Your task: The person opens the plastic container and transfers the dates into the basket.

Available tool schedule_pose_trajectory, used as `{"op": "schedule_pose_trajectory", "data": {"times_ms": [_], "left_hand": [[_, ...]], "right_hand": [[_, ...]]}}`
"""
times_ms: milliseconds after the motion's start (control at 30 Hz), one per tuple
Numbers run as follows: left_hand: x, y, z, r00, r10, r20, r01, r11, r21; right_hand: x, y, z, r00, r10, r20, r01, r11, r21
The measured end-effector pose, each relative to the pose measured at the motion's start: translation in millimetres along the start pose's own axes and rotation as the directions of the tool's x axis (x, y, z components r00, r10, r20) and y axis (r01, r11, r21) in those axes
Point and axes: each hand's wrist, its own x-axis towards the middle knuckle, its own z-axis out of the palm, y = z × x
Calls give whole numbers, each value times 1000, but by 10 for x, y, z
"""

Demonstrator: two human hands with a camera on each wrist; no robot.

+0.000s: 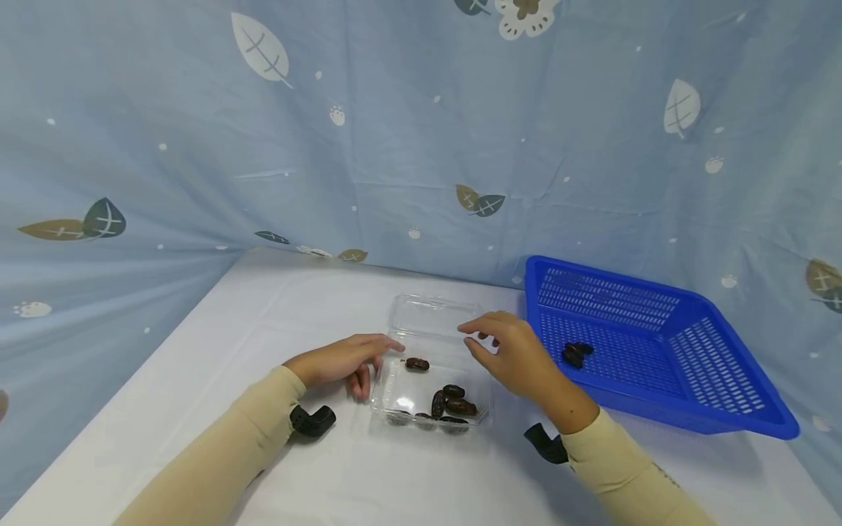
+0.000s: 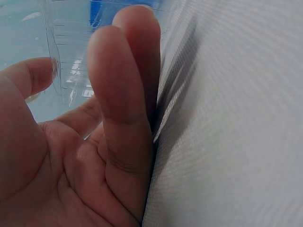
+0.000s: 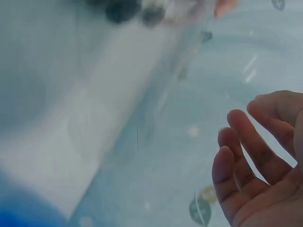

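A clear plastic clamshell box (image 1: 395, 383) stands on the white table with its lid (image 1: 430, 315) folded back. Inside lie several dark brown dates (image 1: 454, 402), most bunched at the near right, and a single date (image 1: 416, 364) lies apart near the hinge. My left hand (image 1: 349, 361) holds the box's left side, thumb (image 2: 40, 75) right at the plastic edge and its lower fingers resting on the cloth. Above the right part of the lid hovers my right hand (image 1: 513, 358), fingers loosely curved, with nothing between them in the right wrist view.
A blue slotted basket (image 1: 658, 413) stands at the right, with a few dates (image 1: 575, 354) on its floor at the left. Behind the table hangs a light blue patterned curtain (image 1: 395, 146). Black curved pieces (image 1: 312, 422) sit at both wrists.
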Motion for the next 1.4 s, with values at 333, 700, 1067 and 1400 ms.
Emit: {"op": "schedule_pose_trajectory", "data": {"times_ms": [333,700,1067,1400], "left_hand": [[10,40,46,1000,1,15,-1,1000,-22],[32,42,64,999,17,30,-16,1000,-25],[7,10,4,1000,7,14,-6,999,-34],[-3,33,3,1000,9,9,-9,1000,-21]], "right_hand": [[83,-176,478,995,24,97,-38,989,144],[40,-131,700,989,15,144,-41,983,179],[74,-150,781,978,41,206,-60,994,86],[71,-149,782,962,81,261,-105,991,79]]}}
